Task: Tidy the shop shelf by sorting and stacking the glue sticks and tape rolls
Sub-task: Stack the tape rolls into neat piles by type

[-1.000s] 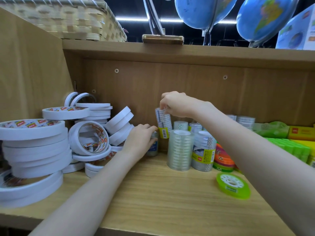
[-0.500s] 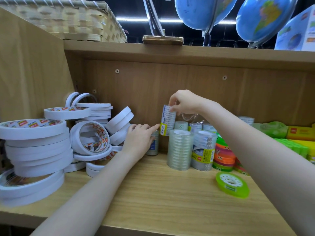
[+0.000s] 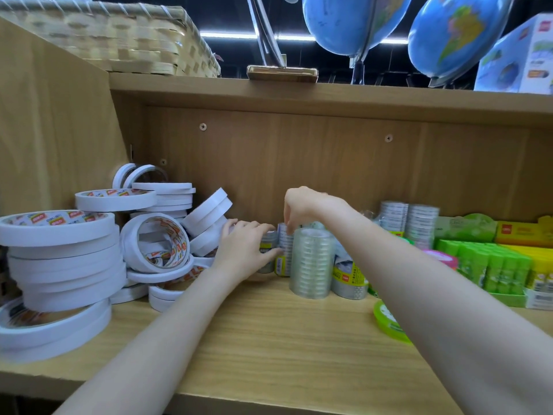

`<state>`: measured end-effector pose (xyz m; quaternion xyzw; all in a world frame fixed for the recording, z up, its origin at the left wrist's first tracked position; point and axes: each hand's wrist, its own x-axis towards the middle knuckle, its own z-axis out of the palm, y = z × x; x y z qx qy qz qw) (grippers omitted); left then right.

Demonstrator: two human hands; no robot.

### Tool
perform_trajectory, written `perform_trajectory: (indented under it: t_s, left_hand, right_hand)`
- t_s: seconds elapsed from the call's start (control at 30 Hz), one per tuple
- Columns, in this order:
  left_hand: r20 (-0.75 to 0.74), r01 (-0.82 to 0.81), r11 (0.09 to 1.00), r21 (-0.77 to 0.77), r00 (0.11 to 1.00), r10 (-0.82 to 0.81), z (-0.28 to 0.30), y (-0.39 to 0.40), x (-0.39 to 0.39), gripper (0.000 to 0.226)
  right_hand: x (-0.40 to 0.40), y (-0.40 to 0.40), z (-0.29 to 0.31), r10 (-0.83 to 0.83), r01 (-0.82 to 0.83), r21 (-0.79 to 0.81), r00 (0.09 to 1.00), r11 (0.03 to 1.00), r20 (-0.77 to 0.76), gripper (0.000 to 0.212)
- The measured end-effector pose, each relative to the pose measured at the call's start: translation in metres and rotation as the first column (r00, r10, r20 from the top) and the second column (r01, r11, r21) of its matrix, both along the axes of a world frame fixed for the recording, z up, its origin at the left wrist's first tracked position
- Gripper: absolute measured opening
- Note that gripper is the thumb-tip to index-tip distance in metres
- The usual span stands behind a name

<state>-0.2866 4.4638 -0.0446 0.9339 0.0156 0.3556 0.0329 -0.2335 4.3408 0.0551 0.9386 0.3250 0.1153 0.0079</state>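
Your right hand's [image 3: 302, 205] fingers [image 3: 288, 218] curled down and pinched the top of a slim wrapped stack of small clear tape rolls with a yellow label [image 3: 283, 250], which stood upright near the back of the pale wooden shelf [image 3: 269, 339], just behind a taller stack of clear tape rolls [image 3: 311, 262]. Your left hand [image 3: 244, 250] lay beside it with fingers stretched out, the tips touching that slim stack and a small grey-labelled roll stack [image 3: 267, 250]. White double-sided tape rings [image 3: 59, 256] were heaped to your left, and green glue sticks [image 3: 493, 265] stood in a tray to your right.
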Motion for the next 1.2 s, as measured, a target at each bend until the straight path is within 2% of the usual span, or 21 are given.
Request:
perform_trajectory:
  t_s: [0.07,0.17,0.23,0.3,0.37,0.5,0.73,0.93,1.07,1.13,1.2]
  left_hand:
    - [-0.020,-0.044,0.999,0.026,0.999,0.045,-0.001,-0.004,0.002,0.052]
    - [-0.010,-0.080,0.995,0.052,0.997,0.081,0.000,-0.008,0.005,0.055]
    - [0.013,-0.063,0.996,0.062,0.998,0.063,0.001,-0.008,0.007,0.063]
    - [0.009,-0.011,0.998,0.057,1.000,0.010,0.001,-0.007,0.009,0.068]
    - [-0.018,0.039,0.998,0.043,0.999,-0.038,0.003,-0.008,0.010,0.064]
    - [-0.030,0.027,0.998,0.061,0.999,-0.025,0.004,-0.010,0.010,0.053]
    - [0.030,-0.078,0.970,0.229,0.997,0.073,0.007,-0.021,0.018,0.050]
    - [-0.023,0.025,0.997,0.069,0.999,-0.024,-0.001,-0.019,0.014,0.060]
    - [0.063,0.132,0.990,-0.052,0.990,-0.128,0.003,-0.021,-0.004,0.056]
    - [0.097,0.224,0.959,-0.175,0.973,-0.209,0.003,-0.025,-0.017,0.056]
    - [0.085,0.345,0.880,-0.327,0.938,-0.336,0.002,-0.033,-0.031,0.059]
  right_hand:
    - [-0.001,0.000,-0.002,-0.002,0.003,0.040,0.999,0.999,-0.033,0.026]
    - [-0.007,-0.025,0.002,0.097,-0.086,0.241,0.995,0.967,-0.036,0.024]
    - [-0.013,-0.051,0.001,0.145,-0.135,0.259,0.989,0.956,-0.022,0.050]
    - [-0.020,-0.072,-0.008,0.091,-0.083,0.111,0.993,0.990,-0.072,0.087]
    - [-0.019,-0.079,-0.022,0.011,-0.013,-0.041,0.998,0.999,-0.055,0.108]
    - [-0.017,-0.078,-0.036,0.047,-0.047,0.015,0.999,0.999,-0.003,0.106]
    - [-0.017,-0.072,-0.032,-0.006,0.005,-0.075,1.000,0.997,-0.007,0.107]
    - [-0.019,-0.079,-0.038,0.047,-0.047,0.010,0.998,0.999,0.031,0.108]
    - [-0.020,-0.086,-0.039,0.048,-0.051,0.066,0.998,0.997,0.045,0.107]
    - [-0.022,-0.088,-0.043,0.051,-0.057,0.107,0.997,0.993,0.060,0.108]
    - [-0.024,-0.094,-0.047,0.048,-0.061,0.160,0.995,0.985,0.083,0.109]
